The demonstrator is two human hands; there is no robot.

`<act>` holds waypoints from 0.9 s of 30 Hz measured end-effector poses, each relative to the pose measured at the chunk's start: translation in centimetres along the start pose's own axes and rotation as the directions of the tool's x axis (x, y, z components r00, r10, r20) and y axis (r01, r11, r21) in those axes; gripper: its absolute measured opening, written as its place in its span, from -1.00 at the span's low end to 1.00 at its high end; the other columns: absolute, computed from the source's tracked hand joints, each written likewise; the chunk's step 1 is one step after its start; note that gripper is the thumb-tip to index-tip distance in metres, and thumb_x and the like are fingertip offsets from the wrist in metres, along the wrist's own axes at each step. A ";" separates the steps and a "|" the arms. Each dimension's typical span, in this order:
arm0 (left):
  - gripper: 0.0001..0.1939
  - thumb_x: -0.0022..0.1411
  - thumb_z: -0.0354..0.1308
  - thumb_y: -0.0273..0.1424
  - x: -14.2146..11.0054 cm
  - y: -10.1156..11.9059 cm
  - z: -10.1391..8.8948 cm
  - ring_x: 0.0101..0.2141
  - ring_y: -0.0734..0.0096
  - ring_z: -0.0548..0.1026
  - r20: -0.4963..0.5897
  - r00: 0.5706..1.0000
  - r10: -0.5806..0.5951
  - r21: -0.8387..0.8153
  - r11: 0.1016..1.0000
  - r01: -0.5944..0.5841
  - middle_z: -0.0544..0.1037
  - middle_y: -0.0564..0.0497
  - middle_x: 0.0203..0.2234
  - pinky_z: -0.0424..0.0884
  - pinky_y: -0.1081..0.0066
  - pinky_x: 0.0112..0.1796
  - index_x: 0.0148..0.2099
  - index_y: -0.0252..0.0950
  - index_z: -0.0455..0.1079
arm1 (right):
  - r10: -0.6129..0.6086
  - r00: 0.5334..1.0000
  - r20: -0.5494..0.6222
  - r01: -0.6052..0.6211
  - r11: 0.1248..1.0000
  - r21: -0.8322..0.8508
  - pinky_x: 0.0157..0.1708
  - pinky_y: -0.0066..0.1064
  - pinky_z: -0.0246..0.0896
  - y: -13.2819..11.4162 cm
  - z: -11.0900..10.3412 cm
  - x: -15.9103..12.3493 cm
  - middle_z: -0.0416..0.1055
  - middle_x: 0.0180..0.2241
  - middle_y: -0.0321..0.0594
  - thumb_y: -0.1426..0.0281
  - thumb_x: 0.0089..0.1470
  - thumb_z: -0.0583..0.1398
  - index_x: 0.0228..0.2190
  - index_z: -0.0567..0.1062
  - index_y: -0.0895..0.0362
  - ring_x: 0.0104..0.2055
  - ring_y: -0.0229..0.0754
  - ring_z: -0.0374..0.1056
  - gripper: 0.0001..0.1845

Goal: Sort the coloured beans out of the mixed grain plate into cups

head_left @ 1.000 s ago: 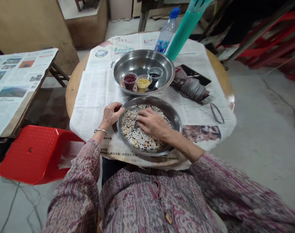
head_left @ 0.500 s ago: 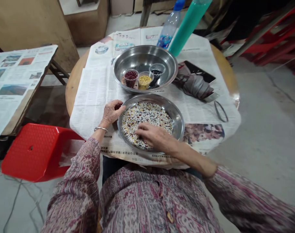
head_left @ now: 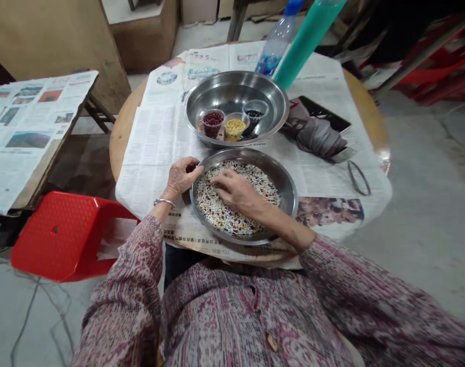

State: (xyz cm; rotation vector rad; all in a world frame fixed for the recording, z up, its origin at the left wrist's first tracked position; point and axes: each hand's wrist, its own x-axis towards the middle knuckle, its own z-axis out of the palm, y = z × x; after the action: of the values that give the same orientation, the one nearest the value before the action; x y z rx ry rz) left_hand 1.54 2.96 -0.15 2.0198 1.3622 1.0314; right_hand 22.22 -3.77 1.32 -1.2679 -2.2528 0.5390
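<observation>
A shallow steel basin [head_left: 289, 196] on the newspaper holds a mix of white grains [head_left: 213, 206] with yellow, dark red and black beans or kernels. On its left rim, my left hand [head_left: 182, 176], wearing a silver bracelet, is closed with the thumb on the edge. My right hand [head_left: 238, 191] reaches over the mix from the right, bent fingers apart at the grain surface; the fingertips are partly hidden. Behind stands a larger steel bowl [head_left: 201, 99] with clear cups of dark red beans [head_left: 213, 119], yellow kernels [head_left: 235, 126] and black beans [head_left: 255, 113].
A round table [head_left: 121, 127] is covered with newspaper. A water bottle [head_left: 274, 46] and a tall green container [head_left: 306, 48] stand behind the bowl. To the right lie a folded grey umbrella [head_left: 318, 136] and a dark flat item. A red stool [head_left: 60, 237] stands at left.
My right hand has moved away from me across the grains, toward the basin's upper left. My left hand stays at the rim. The whole view has shifted slightly.
</observation>
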 end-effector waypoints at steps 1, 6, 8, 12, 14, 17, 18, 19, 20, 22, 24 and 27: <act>-0.91 0.21 0.23 -0.34 0.0 0.0 0.0 -0.41 0.42 0.47 0.002 1.000 0.000 0.012 1.000 0.000 0.59 0.05 -0.46 0.42 0.40 -0.31 -0.29 -0.25 0.50 | -0.054 0.998 0.022 0.053 0.998 0.043 -0.06 -0.13 0.37 -0.7 0.5 0.1 0.44 -0.15 -0.08 0.49 0.22 0.12 -0.10 0.55 0.11 -0.13 -0.06 0.38 -0.72; -0.93 0.21 0.23 -0.37 0.0 0.2 -0.2 -0.41 0.43 0.48 0.000 1.000 -0.016 0.034 0.999 0.016 0.59 0.05 -0.45 0.43 0.41 -0.30 -0.28 -0.25 0.50 | -0.315 0.942 0.112 0.325 0.942 -0.082 0.03 -0.12 0.28 -2.7 1.3 0.9 0.46 -0.11 -0.02 0.46 0.25 0.11 -0.24 0.54 0.15 0.01 0.00 0.29 -0.81; -0.94 0.21 0.23 -0.38 0.1 0.3 -0.3 -0.42 0.43 0.48 -0.004 1.000 -0.026 0.035 0.999 0.027 0.60 0.06 -0.44 0.43 0.41 -0.30 -0.28 -0.25 0.50 | -0.330 0.930 0.161 0.357 0.916 -0.184 0.02 -0.11 0.24 -2.4 0.9 1.6 0.46 -0.11 0.00 0.43 0.24 0.13 -0.26 0.54 0.16 0.00 0.02 0.27 -0.83; -0.92 0.20 0.25 -0.37 0.1 0.4 -0.4 -0.43 0.44 0.47 0.002 0.999 -0.033 0.025 0.999 0.033 0.59 0.06 -0.46 0.42 0.42 -0.30 -0.29 -0.26 0.51 | -0.154 0.975 0.158 0.199 0.922 -0.332 -0.12 -0.20 0.22 0.1 -1.1 2.0 0.46 -0.18 0.00 0.45 0.26 0.07 -0.24 0.53 0.17 -0.12 -0.03 0.30 -0.78; -0.92 0.19 0.24 -0.36 0.1 0.3 -0.4 -0.44 0.44 0.45 0.005 0.999 -0.036 0.014 0.999 0.036 0.58 0.07 -0.48 0.40 0.43 -0.33 -0.30 -0.26 0.51 | -0.017 0.989 0.148 0.069 0.932 -0.356 -0.22 -0.25 0.21 1.6 -2.6 1.2 0.45 -0.23 -0.03 0.47 0.27 0.04 -0.22 0.54 0.16 -0.22 -0.07 0.32 -0.74; -0.90 0.20 0.23 -0.34 0.1 0.2 -0.3 -0.45 0.45 0.44 0.012 1.000 -0.028 -0.007 1.000 0.028 0.57 0.08 -0.48 0.39 0.44 -0.35 -0.30 -0.26 0.51 | 0.117 0.984 0.138 -0.065 0.940 -0.334 -0.26 -0.25 0.25 3.1 -4.6 -1.3 0.46 -0.22 -0.06 0.48 0.25 0.05 -0.18 0.54 0.13 -0.27 -0.09 0.38 -0.73; -0.89 0.20 0.23 -0.34 0.0 0.2 -0.3 -0.45 0.45 0.45 0.011 1.000 -0.024 -0.009 1.000 0.024 0.57 0.07 -0.48 0.40 0.43 -0.35 -0.29 -0.26 0.51 | 0.115 0.984 0.139 -0.068 0.950 -0.304 -0.22 -0.23 0.29 3.1 -5.1 -2.4 0.46 -0.18 -0.06 0.47 0.26 0.05 -0.15 0.54 0.12 -0.25 -0.08 0.40 -0.73; -0.89 0.21 0.23 -0.34 0.0 0.2 -0.2 -0.44 0.45 0.45 0.011 1.000 -0.020 -0.009 1.000 0.020 0.57 0.07 -0.48 0.40 0.43 -0.34 -0.29 -0.27 0.51 | 0.091 0.982 0.163 -0.046 0.965 -0.258 -0.18 -0.21 0.32 3.0 -5.5 -3.5 0.46 -0.17 -0.06 0.43 0.28 0.06 -0.11 0.52 0.11 -0.22 -0.06 0.42 -0.73; -0.89 0.21 0.23 -0.34 0.0 0.1 -0.2 -0.43 0.44 0.46 0.011 1.000 -0.017 -0.008 1.000 0.018 0.57 0.07 -0.48 0.40 0.42 -0.33 -0.29 -0.26 0.51 | 0.053 0.981 0.187 -0.016 0.981 -0.196 -0.12 -0.19 0.35 2.6 -5.6 -4.6 0.46 -0.14 -0.06 0.37 0.30 0.07 -0.06 0.51 0.10 -0.17 -0.05 0.44 -0.73; -0.91 0.21 0.24 -0.35 0.0 0.0 0.0 -0.42 0.44 0.46 0.015 1.000 -0.015 -0.006 1.000 0.015 0.57 0.06 -0.47 0.41 0.41 -0.32 -0.28 -0.26 0.51 | -0.031 0.973 0.231 0.051 0.995 -0.081 -0.06 -0.17 0.38 1.6 -5.5 -6.2 0.45 -0.08 -0.06 0.26 0.32 0.11 0.03 0.46 0.07 -0.10 -0.04 0.44 -0.68; -0.93 0.21 0.24 -0.36 0.0 0.0 0.1 -0.41 0.43 0.47 0.021 1.000 -0.016 -0.012 1.000 0.016 0.58 0.06 -0.46 0.41 0.40 -0.31 -0.28 -0.24 0.51 | -0.102 0.956 0.274 0.109 0.994 -0.012 -0.10 -0.20 0.39 0.5 -4.6 -6.9 0.45 -0.06 -0.04 0.24 0.32 0.12 0.07 0.44 0.07 -0.11 -0.06 0.44 -0.65; -0.94 0.23 0.24 -0.36 0.0 -0.1 0.2 -0.38 0.43 0.49 0.028 0.999 -0.020 -0.021 1.000 0.021 0.60 0.04 -0.43 0.41 0.40 -0.32 -0.28 -0.24 0.49 | -0.160 0.944 0.288 0.163 0.987 0.015 -0.21 -0.26 0.38 -0.3 -2.8 -5.8 0.46 -0.15 -0.06 0.34 0.33 0.07 -0.02 0.52 0.10 -0.20 -0.09 0.44 -0.70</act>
State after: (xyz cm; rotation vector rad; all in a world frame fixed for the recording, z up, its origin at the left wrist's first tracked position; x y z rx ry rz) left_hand 1.67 2.98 -0.32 1.9929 1.3492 1.0019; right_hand 26.25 -8.64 2.37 -1.0505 -2.5739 0.6898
